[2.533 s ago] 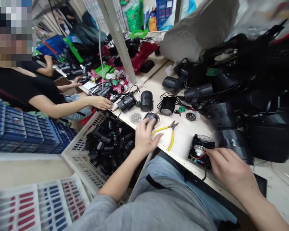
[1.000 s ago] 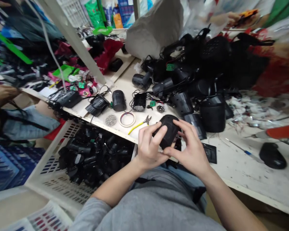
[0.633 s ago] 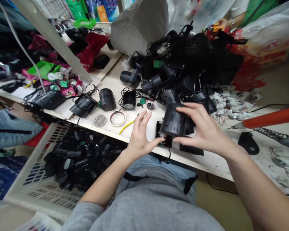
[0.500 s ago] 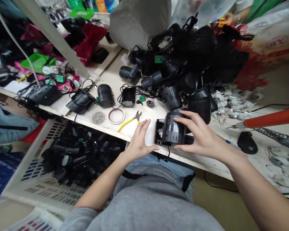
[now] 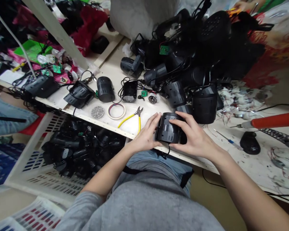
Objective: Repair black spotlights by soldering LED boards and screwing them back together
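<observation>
A black cylindrical lamp housing [image 5: 168, 128] lies on its side at the front edge of the pale workbench [image 5: 144, 115]. My right hand [image 5: 192, 138] grips it from the right and top. My left hand [image 5: 148, 134] presses against its left end, fingers wrapped on it. A thin black wire hangs from the housing over the bench edge. Yellow-handled cutters [image 5: 133, 118] lie just left of my left hand.
A heap of black housings and cables [image 5: 197, 57] fills the back of the bench. A tape ring [image 5: 116, 110], metal mesh disc [image 5: 97, 112], loose housing [image 5: 105, 89] and small circuit board [image 5: 144, 93] lie left. A white crate of black parts [image 5: 69, 150] stands below. A black mouse [image 5: 250, 142] and red-handled tool [image 5: 274, 121] lie right.
Both hands lifted the black housing off the bench, turned it, then set it down over the open black part at the front edge. My left hand has closed back onto it.
</observation>
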`<state>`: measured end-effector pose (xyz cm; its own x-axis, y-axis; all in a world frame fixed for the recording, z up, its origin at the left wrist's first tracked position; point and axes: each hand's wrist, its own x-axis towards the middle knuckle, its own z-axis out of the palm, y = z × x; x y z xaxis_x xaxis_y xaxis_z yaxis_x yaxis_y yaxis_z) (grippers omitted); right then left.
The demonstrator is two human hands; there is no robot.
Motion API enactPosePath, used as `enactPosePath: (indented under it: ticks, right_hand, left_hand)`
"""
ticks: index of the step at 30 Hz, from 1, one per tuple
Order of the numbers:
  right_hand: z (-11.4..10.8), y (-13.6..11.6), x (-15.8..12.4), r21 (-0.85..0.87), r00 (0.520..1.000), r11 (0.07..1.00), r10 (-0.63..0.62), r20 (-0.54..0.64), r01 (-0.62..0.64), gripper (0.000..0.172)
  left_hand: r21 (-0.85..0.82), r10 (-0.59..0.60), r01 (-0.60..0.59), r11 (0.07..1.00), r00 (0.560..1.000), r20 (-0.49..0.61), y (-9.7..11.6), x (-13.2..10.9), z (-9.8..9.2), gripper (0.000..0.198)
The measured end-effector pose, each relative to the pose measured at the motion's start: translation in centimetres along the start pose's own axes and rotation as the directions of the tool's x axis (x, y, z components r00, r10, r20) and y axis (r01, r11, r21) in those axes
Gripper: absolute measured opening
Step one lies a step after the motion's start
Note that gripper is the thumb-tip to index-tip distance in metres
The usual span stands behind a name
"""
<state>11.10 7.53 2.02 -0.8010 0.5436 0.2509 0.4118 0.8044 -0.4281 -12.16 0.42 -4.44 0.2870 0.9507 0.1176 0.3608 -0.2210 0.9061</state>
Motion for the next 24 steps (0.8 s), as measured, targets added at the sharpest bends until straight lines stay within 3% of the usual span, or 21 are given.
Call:
enactPosePath:
  ticks: [6,11,24]
  right_hand:
    - [0.6,-0.1,-0.5,-0.128,0.999,0.991,-0.042,-0.021,0.039,0.067]
    - [1.0,-0.2,-0.7,-0.137,0.999,0.990,-0.031,-0.029,0.027,0.067]
    - [1.3,-0.2,-0.9,-0.069,1.000,0.998,0.010,-0.025,-0.012,0.069]
  left_hand:
    - [0.047,0.046,-0.050,0.998,0.995,0.091,0.2,0.7,-1.0,0.130]
    - [0.060,0.099,-0.107,0.992,0.987,0.123,0.1,1.5,-1.3,0.124]
    - [0.030,0.100,-0.103,0.994,0.990,0.098,0.2,1.6,-1.5,0.120]
